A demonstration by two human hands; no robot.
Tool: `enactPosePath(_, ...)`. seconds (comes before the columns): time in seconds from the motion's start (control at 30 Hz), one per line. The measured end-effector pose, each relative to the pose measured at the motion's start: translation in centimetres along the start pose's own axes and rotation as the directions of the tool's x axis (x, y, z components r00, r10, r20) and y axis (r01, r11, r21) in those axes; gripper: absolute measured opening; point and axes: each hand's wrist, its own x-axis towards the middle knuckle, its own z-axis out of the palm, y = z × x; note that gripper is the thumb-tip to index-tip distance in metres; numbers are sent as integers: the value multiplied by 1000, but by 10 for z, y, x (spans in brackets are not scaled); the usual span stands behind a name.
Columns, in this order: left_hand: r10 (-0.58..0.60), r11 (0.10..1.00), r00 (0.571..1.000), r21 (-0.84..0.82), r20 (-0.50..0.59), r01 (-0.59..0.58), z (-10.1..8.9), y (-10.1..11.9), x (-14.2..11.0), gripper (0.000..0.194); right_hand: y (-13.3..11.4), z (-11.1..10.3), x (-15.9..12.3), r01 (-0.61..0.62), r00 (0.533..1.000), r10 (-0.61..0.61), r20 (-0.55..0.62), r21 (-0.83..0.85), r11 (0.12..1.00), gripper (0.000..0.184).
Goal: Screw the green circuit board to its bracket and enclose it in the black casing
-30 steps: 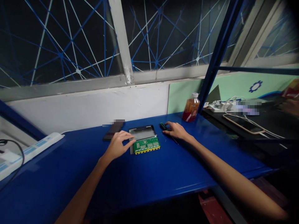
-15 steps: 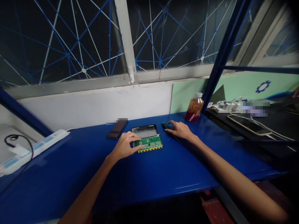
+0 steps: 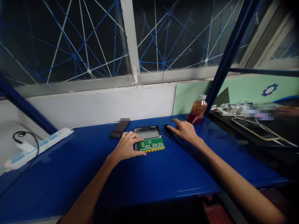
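Observation:
My left hand (image 3: pixel 128 145) grips the left end of a green circuit board (image 3: pixel 153 144), with the thumb at its front edge and the fingers over its back left side. Yellow connectors line the board's front edge. Right behind the board lies a shallow black-rimmed case (image 3: pixel 146 132) with a grey inside; the board covers part of it. A screwdriver (image 3: pixel 171 132) with a dark green and black handle lies to the right, its thin shaft pointing toward me. My right hand (image 3: pixel 186 130) hovers beside that handle, fingers apart, thumb close to it.
A dark phone (image 3: pixel 119 128) lies behind my left hand. A bottle of reddish drink (image 3: pixel 197 109) stands at the back right. On the left is a white power strip (image 3: pixel 42 149) with a black cable. Another phone (image 3: pixel 255 128) and cables lie on the black table (image 3: pixel 283 130) at right.
The view has shifted slightly. My left thumb has slid from the board's face to its front edge. My right hand's fingers have spread near the screwdriver handle.

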Motion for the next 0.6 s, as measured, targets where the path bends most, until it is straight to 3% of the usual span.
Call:
enactPosePath(0.1,-7,1000,1000,25,-1,7,-2,-2,-1,65,-17,-9,-7,121,993,-120,-19,132,984,47)
enactPosePath(0.27,-38,999,999,10,7,38,-9,-8,-4,59,-36,-7,-16,331,929,-357,102,209,920,54)
enactPosePath(0.43,-58,998,996,28,62,57,-12,-13,-5,58,-39,-3,-19,394,887,-426,177,189,899,63)
enactPosePath(0.6,-72,996,995,54,64,69,-12,-13,-5,57,-38,-1,-19,406,876,-433,215,156,900,69)
